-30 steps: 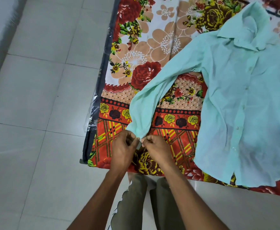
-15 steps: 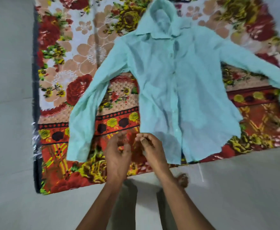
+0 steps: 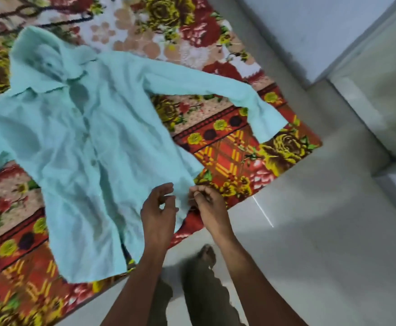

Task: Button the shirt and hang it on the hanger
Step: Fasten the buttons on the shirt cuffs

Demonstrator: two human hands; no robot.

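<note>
Nearest, the left hand (image 3: pixel 158 211) hovers with loosely curled, parted fingers over the shirt's lower right hem, holding nothing. The right hand (image 3: pixel 207 202) is pinched narrow just beside that hem corner, possibly on its edge; blur hides contact. The pale mint shirt (image 3: pixel 79 149) lies flat and wrinkled, front up, collar farthest, sleeves spread, on a floral bedsheet (image 3: pixel 227 142).

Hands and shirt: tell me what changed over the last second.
Both hands let go of the cuff they were pinching a second ago and moved across to the shirt's hem corner. The left hand now hovers open over the hem; the right hand's fingers are curled beside its edge, grip unclear. The shirt stays spread flat on the floral sheet, front closed.
</note>
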